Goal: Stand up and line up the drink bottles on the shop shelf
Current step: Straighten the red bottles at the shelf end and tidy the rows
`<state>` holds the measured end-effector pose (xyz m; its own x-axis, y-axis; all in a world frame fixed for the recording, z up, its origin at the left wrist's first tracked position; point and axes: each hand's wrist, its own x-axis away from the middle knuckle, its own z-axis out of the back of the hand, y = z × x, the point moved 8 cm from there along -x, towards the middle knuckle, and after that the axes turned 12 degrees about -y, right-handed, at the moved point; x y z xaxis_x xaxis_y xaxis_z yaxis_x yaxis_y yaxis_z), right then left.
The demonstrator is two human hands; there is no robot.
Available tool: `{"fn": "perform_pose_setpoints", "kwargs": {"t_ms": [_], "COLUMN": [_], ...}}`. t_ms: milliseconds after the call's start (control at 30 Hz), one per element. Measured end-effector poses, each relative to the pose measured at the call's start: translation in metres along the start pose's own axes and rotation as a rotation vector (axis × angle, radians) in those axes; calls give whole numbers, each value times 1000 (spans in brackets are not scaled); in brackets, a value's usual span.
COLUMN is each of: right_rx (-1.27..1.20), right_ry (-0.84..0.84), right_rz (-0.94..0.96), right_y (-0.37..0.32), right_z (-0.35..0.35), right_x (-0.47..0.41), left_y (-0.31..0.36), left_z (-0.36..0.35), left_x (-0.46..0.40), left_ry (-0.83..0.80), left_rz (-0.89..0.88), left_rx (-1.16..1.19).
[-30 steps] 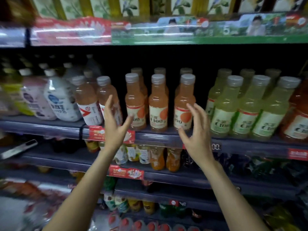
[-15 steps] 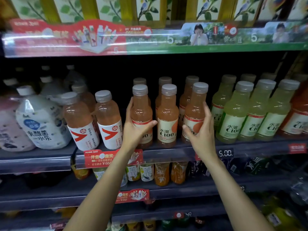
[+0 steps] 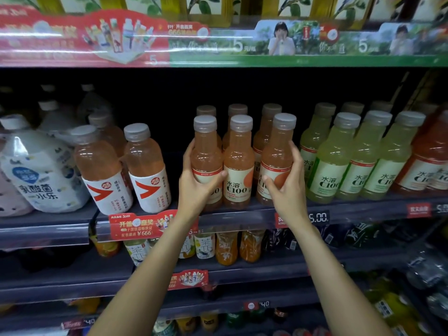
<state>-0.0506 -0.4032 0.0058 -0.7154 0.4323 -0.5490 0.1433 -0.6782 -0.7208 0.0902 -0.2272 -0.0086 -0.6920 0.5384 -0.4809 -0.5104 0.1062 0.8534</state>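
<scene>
Three orange C100 bottles stand at the front of the middle shelf (image 3: pixel 242 218), with more orange bottles behind them. My left hand (image 3: pixel 196 187) grips the left orange bottle (image 3: pixel 206 151) around its label. My right hand (image 3: pixel 286 187) grips the right orange bottle (image 3: pixel 276 156), which tilts slightly to the right. Between them the middle orange bottle (image 3: pixel 238 166) stands upright and untouched, its label facing me.
Two pale orange bottles with red-arrow labels (image 3: pixel 148 170) lean at the left, beside big white jugs (image 3: pixel 41 175). Rows of green C100 bottles (image 3: pixel 339 161) stand close on the right. A lower shelf (image 3: pixel 242 267) holds tea and juice bottles.
Both hands went from open in front of the shelf to wrapped around the outer orange bottles. The view has moved closer to the shelf.
</scene>
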Motion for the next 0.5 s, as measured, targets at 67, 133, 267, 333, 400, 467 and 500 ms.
{"fn": "perform_pose_setpoints", "kwargs": {"t_ms": [67, 133, 267, 333, 400, 467, 500], "right_rx": [3, 10, 23, 30, 44, 68, 77], "right_ry": [-7, -9, -5, -1, -6, -12, -12], "right_rz": [6, 14, 26, 25, 27, 28, 30], "right_y": [-1, -1, -2, -2, 0, 0, 0], "right_z": [0, 1, 2, 3, 3, 1, 1], "right_x": [0, 0, 1, 1, 1, 2, 2], "left_y": [2, 5, 6, 7, 6, 6, 7], "left_z": [-2, -6, -11, -14, -16, -16, -17], "left_x": [2, 3, 4, 5, 5, 5, 4], "left_ry": [6, 6, 14, 11, 4, 2, -2], "left_rz": [-1, -9, -13, -17, -20, -21, -20], "left_rx": [-13, -23, -10, -11, -9, -19, -35]}}
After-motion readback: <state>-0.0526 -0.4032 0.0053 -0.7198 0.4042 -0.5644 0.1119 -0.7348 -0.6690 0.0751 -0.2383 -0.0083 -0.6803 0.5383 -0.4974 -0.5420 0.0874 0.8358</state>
